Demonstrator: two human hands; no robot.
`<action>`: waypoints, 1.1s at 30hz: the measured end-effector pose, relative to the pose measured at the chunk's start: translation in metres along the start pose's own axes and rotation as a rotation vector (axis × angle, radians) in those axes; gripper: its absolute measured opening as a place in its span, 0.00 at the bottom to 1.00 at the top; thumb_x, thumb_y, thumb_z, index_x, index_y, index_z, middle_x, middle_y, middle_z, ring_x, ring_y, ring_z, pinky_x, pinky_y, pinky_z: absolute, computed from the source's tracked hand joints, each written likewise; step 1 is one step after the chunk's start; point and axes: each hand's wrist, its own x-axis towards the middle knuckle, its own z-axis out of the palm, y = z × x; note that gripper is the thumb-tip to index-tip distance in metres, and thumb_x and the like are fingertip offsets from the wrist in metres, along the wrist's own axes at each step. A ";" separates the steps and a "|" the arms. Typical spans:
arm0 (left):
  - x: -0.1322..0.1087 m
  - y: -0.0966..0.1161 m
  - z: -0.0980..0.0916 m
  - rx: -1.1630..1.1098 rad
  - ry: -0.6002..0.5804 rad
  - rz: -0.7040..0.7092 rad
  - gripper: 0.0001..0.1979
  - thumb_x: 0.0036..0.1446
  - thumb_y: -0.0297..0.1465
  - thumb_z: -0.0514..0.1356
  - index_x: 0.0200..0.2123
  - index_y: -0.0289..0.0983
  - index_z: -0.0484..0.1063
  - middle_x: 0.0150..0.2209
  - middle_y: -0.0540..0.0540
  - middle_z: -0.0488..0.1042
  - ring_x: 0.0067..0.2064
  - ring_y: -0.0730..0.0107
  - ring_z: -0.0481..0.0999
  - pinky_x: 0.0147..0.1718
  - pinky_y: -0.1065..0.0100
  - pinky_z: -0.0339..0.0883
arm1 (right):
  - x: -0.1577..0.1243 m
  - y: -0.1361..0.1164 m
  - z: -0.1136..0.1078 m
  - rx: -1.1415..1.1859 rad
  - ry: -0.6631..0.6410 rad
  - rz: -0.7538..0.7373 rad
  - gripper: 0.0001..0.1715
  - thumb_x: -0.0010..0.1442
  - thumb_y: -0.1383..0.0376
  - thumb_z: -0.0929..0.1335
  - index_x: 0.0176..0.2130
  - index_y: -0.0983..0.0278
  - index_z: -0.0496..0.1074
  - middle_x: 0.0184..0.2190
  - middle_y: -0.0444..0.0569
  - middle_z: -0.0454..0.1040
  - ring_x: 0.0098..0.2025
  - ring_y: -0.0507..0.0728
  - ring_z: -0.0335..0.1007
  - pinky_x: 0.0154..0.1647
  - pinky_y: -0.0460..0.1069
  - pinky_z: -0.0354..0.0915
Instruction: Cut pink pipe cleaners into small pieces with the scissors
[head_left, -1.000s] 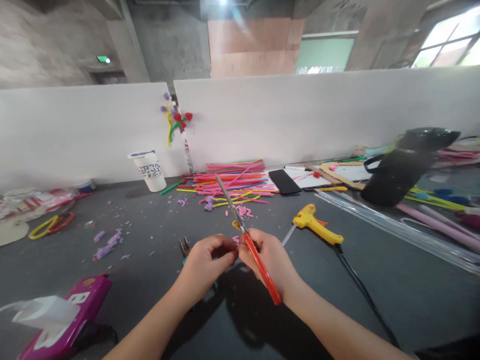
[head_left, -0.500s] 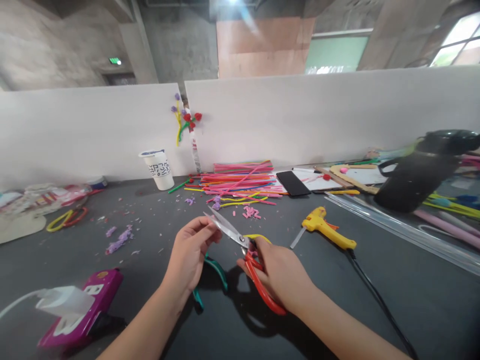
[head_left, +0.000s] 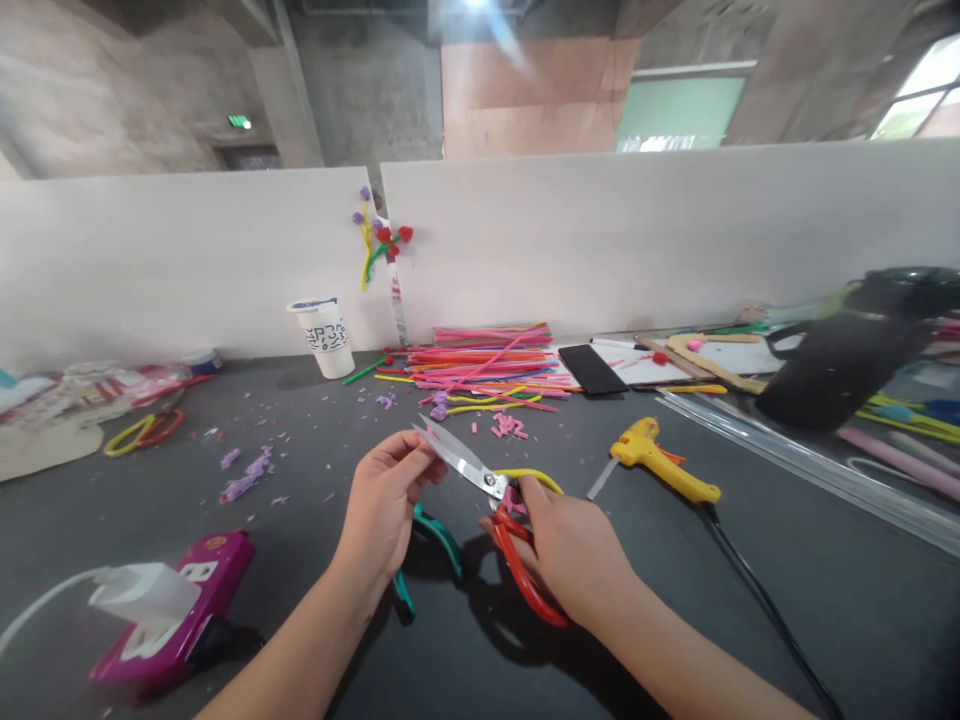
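Note:
My right hand (head_left: 566,550) grips the red and yellow handles of a pair of scissors (head_left: 480,474). Their steel blades point up and left, toward my left hand (head_left: 384,505). That hand's fingers are curled and pinched at the blade tips, and what they pinch is too small to make out. Teal-handled pliers (head_left: 435,540) lie on the dark table under my hands. A few pink bits (head_left: 507,427) lie just beyond the scissors.
A pile of coloured pipe cleaners (head_left: 480,362), a black phone (head_left: 592,368) and a white cup (head_left: 324,336) lie at the back. A yellow glue gun (head_left: 660,465) with a black cord is at the right, a magenta power strip (head_left: 180,610) at the front left, and purple scraps (head_left: 247,475) at the left.
The scissors swung from pointing up and away to pointing left, their blades now at my left hand's fingertips. My hands have moved apart, uncovering the teal pliers. The view shifted a little left.

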 end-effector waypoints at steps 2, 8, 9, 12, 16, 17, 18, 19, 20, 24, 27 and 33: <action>0.000 0.000 0.000 -0.002 0.000 -0.002 0.02 0.44 0.26 0.60 0.22 0.34 0.69 0.21 0.52 0.68 0.24 0.80 0.65 0.25 0.77 0.58 | 0.000 -0.001 0.000 -0.003 -0.002 0.010 0.19 0.57 0.52 0.56 0.30 0.64 0.62 0.20 0.48 0.70 0.22 0.56 0.68 0.20 0.46 0.49; 0.000 0.000 0.000 0.004 0.008 -0.001 0.04 0.43 0.27 0.60 0.21 0.34 0.68 0.21 0.53 0.67 0.23 0.80 0.65 0.25 0.76 0.57 | 0.001 -0.001 -0.001 -0.019 -0.025 0.017 0.20 0.57 0.51 0.55 0.31 0.63 0.62 0.20 0.47 0.70 0.22 0.55 0.68 0.19 0.47 0.48; 0.000 0.000 0.000 0.005 0.009 0.000 0.04 0.43 0.27 0.60 0.21 0.34 0.68 0.21 0.53 0.67 0.23 0.80 0.65 0.25 0.76 0.57 | 0.001 -0.001 -0.001 -0.022 -0.030 0.015 0.20 0.57 0.51 0.55 0.31 0.64 0.62 0.20 0.47 0.71 0.22 0.55 0.69 0.19 0.47 0.48; 0.001 0.000 -0.001 0.007 0.008 0.000 0.04 0.43 0.27 0.61 0.21 0.34 0.68 0.20 0.53 0.68 0.23 0.80 0.65 0.25 0.76 0.57 | 0.001 -0.001 -0.002 -0.031 -0.041 0.009 0.21 0.57 0.51 0.55 0.30 0.64 0.62 0.21 0.48 0.71 0.21 0.56 0.69 0.20 0.47 0.48; 0.001 -0.001 -0.002 0.004 0.000 0.002 0.03 0.43 0.27 0.61 0.21 0.34 0.69 0.21 0.53 0.68 0.23 0.80 0.65 0.25 0.77 0.58 | 0.001 0.000 -0.002 -0.046 -0.043 0.009 0.22 0.58 0.50 0.54 0.31 0.64 0.62 0.19 0.47 0.70 0.21 0.56 0.69 0.20 0.47 0.48; 0.001 -0.001 -0.002 0.002 -0.003 0.003 0.03 0.44 0.27 0.61 0.22 0.34 0.69 0.21 0.53 0.68 0.23 0.80 0.66 0.25 0.77 0.58 | 0.001 0.000 -0.002 -0.046 -0.044 0.011 0.22 0.58 0.50 0.54 0.31 0.64 0.62 0.19 0.47 0.70 0.21 0.56 0.69 0.20 0.47 0.48; 0.001 -0.001 -0.002 -0.001 -0.004 0.003 0.03 0.44 0.27 0.61 0.22 0.34 0.69 0.21 0.53 0.68 0.23 0.80 0.66 0.25 0.77 0.58 | 0.001 -0.001 -0.002 -0.044 -0.047 0.014 0.22 0.57 0.49 0.54 0.31 0.64 0.62 0.18 0.47 0.70 0.21 0.56 0.68 0.20 0.47 0.48; 0.001 -0.001 -0.002 -0.004 -0.004 0.002 0.03 0.44 0.27 0.61 0.22 0.34 0.69 0.21 0.53 0.68 0.23 0.81 0.66 0.25 0.77 0.58 | 0.001 -0.001 -0.002 -0.038 -0.051 0.016 0.23 0.57 0.49 0.54 0.31 0.64 0.63 0.18 0.47 0.70 0.21 0.56 0.68 0.20 0.47 0.48; 0.001 -0.001 -0.002 -0.008 -0.002 0.003 0.03 0.43 0.27 0.61 0.22 0.34 0.69 0.21 0.53 0.68 0.23 0.81 0.66 0.25 0.77 0.58 | 0.001 -0.001 -0.003 -0.030 -0.056 0.017 0.23 0.57 0.49 0.55 0.31 0.64 0.63 0.19 0.47 0.70 0.21 0.57 0.68 0.20 0.47 0.48; 0.001 0.000 -0.002 -0.006 -0.003 0.011 0.03 0.43 0.27 0.61 0.22 0.34 0.69 0.21 0.52 0.68 0.23 0.80 0.66 0.25 0.77 0.58 | 0.001 -0.002 -0.004 -0.003 -0.065 0.023 0.23 0.57 0.49 0.55 0.31 0.64 0.63 0.19 0.47 0.71 0.21 0.56 0.68 0.20 0.47 0.48; 0.002 0.000 -0.002 0.004 -0.009 0.023 0.03 0.44 0.28 0.61 0.22 0.34 0.69 0.21 0.52 0.68 0.24 0.80 0.66 0.25 0.76 0.58 | 0.002 0.000 -0.003 -0.008 -0.060 0.025 0.22 0.57 0.49 0.55 0.31 0.64 0.63 0.19 0.47 0.70 0.21 0.55 0.68 0.20 0.46 0.47; 0.002 0.001 -0.001 0.039 -0.004 0.035 0.04 0.46 0.29 0.60 0.26 0.33 0.70 0.25 0.49 0.70 0.26 0.79 0.66 0.27 0.76 0.60 | 0.002 0.001 -0.002 0.131 -0.080 0.083 0.20 0.55 0.49 0.57 0.29 0.62 0.63 0.17 0.44 0.69 0.20 0.54 0.67 0.19 0.45 0.48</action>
